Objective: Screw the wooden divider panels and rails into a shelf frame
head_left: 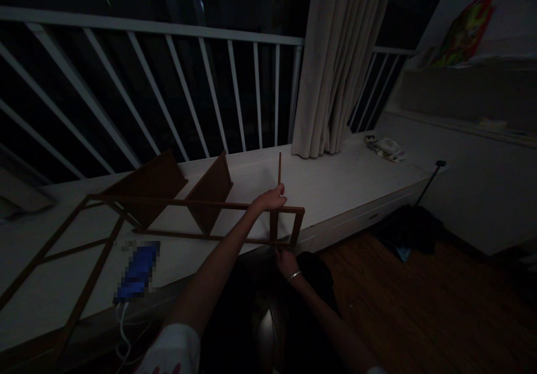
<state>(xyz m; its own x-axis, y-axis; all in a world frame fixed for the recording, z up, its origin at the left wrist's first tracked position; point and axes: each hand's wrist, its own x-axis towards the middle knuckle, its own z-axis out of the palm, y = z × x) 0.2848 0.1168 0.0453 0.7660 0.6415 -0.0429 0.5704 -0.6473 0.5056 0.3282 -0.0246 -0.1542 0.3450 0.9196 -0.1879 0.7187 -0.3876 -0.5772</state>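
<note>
A brown wooden shelf frame [168,203] lies on its side on a white window ledge [335,184], with two slanted shelf boards [212,189] fixed in it. My left hand [271,198] is closed around a thin upright wooden rod [279,167] at the frame's right end. Lower down, my right hand [285,259], with a bracelet on the wrist, grips the bottom rail of the frame near its right corner [293,234]. The room is dark and fine detail is hard to make out.
A white railing [168,83] runs behind the ledge and a pale curtain [339,61] hangs at the right. A blue blurred object [138,270] with a white cable lies on the ledge. A crumpled cloth [386,147] rests far right. Dark fabric [411,228] sits on the wooden floor.
</note>
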